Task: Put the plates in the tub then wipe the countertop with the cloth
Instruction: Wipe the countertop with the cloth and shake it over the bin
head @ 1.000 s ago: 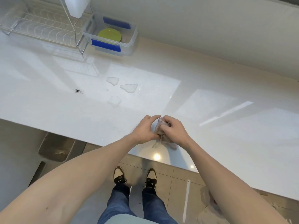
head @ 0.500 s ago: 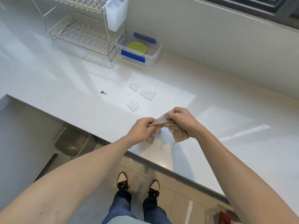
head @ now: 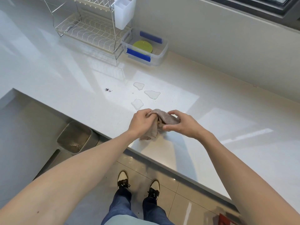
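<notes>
Both hands grip a beige cloth above the near edge of the white bench.

At ten o'clock stands a wire dish rack (head: 87, 32); just to its right, touching or nearly so, the clear tub (head: 159, 58) with blue clips holds a green plate (head: 142, 46) flat inside; at the bench's (head: 48, 78) middle lie dark crumbs (head: 108, 90) and, to their right, three small puddles (head: 152, 94); nearer, at six o'clock from the puddles, the left hand (head: 141, 123) has its fingers closed around the cloth (head: 165, 119); the right hand (head: 181, 125) pinches the same cloth between thumb and fingers; its loose end hangs down to the bench.
</notes>
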